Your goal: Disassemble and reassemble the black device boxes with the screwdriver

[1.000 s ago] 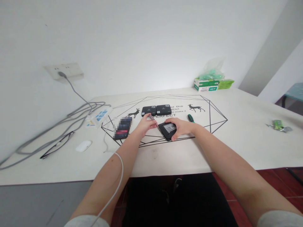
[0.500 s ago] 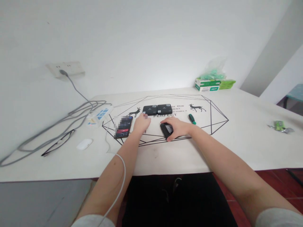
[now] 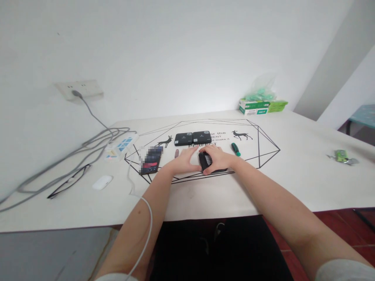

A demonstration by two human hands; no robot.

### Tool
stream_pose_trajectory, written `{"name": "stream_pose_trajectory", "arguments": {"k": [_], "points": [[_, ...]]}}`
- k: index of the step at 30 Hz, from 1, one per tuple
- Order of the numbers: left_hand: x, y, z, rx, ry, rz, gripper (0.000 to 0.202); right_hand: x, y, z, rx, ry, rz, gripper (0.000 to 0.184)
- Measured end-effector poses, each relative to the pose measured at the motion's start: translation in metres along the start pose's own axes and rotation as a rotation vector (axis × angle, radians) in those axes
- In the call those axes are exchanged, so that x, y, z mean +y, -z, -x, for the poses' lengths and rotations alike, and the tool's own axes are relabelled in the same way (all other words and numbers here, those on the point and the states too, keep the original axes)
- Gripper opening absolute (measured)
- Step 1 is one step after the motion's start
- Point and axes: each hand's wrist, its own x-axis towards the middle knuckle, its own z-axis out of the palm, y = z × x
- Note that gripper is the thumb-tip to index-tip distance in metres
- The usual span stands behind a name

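A small black device [image 3: 206, 160] lies on the white table [image 3: 263, 183] inside the printed line pattern. My right hand [image 3: 218, 157] is curled over it and grips it from the right and top. My left hand [image 3: 184, 162] rests flat on the table with its fingers stretched out, their tips at the device's left edge, and holds nothing. A small pen-like tool [image 3: 176, 153] with a reddish body lies just beyond my left hand. A white cable runs along my left forearm.
Two more black devices [image 3: 192, 137] sit side by side behind my hands, and a green-handled screwdriver [image 3: 235, 149] lies to their right. To the left are a phone [image 3: 150, 160], a power strip [image 3: 121, 146] with grey cables, glasses [image 3: 68, 181] and a white case [image 3: 102, 182]. A tissue box [image 3: 258, 106] stands at the back.
My left hand has laid the pen-like tool down beyond itself and come back to the device's left edge. My right hand now covers the device, hiding its label.
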Motion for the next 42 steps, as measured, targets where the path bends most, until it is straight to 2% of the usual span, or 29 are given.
{"name": "stream_pose_trajectory", "arguments": {"k": [2, 6, 10, 16, 31, 42], "points": [[0.004, -0.007, 0.001, -0.101, -0.054, 0.138, 0.118, 0.001, 0.0, 0.0, 0.02, 0.0, 0.001, 0.087], [0.01, -0.021, -0.003, -0.051, -0.076, 0.178, 0.139, 0.006, 0.0, 0.001, 0.034, 0.0, -0.006, 0.082], [0.015, -0.028, -0.006, -0.041, -0.085, 0.111, 0.133, 0.008, 0.001, 0.0, 0.04, -0.021, -0.034, 0.085], [0.022, -0.03, -0.003, -0.06, -0.024, 0.001, 0.128, 0.008, 0.001, -0.001, 0.061, -0.037, -0.038, 0.082], [0.017, -0.034, -0.009, -0.028, 0.004, 0.106, 0.136, 0.011, 0.001, -0.001, 0.082, 0.017, 0.071, 0.069], [0.02, -0.033, -0.008, -0.065, 0.037, 0.052, 0.132, 0.014, 0.002, -0.004, 0.062, 0.019, 0.065, 0.08]]}}
